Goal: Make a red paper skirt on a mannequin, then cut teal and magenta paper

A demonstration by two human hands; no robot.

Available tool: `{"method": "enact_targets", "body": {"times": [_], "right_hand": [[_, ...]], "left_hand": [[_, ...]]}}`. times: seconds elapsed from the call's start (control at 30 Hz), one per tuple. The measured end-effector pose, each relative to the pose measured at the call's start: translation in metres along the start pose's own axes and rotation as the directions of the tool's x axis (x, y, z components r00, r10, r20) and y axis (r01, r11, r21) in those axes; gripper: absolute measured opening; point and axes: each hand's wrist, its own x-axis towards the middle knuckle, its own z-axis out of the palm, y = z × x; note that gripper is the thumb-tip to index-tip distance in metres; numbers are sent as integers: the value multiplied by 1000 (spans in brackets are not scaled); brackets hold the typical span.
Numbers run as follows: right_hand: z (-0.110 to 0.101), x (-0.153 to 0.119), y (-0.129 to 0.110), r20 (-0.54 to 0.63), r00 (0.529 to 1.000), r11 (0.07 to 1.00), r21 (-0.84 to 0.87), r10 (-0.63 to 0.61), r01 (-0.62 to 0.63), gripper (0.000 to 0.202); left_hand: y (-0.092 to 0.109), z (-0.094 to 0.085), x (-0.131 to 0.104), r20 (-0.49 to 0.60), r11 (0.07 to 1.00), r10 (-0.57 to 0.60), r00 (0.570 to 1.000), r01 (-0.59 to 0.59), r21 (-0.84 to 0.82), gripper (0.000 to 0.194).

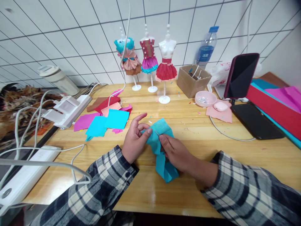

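My left hand (135,137) pinches the left edge of a turquoise crepe paper piece (162,125) between thumb and fingers, with the index finger lifted away. From the closed fingers of my right hand (175,152) a thin pointed metal tip (157,133) sticks out over the paper. The rest of that tool is mostly covered by the hand, so its kind is unclear. Something dark red shows under the right fingers. A folded strip of the same turquoise paper (166,171) hangs down below, towards the table's front edge.
Turquoise, magenta and red paper pieces (117,118) lie on the left. Three small dress forms (164,70) in paper outfits stand behind. A cardboard box (191,82), pink bowl (205,98), propped phone (242,75) and black phone (257,121) are right. White cables (77,171) cross the left.
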Motion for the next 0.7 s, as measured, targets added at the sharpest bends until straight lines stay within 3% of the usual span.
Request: {"method": "enact_targets", "body": {"times": [0.37,0.53,0.7], "right_hand": [[3,0,4,21,999,996,80,31,-32,51],[3,-1,5,39,996,991,106,79,-82,53],[4,0,5,14,999,996,70,50,-51,56]], "left_hand": [[3,1,0,-46,999,-27,999,26,-22,60],[1,1,-1,19,998,-31,999,30,52,62],[-1,0,-4,66,994,-45,997,38,101,59]]}}
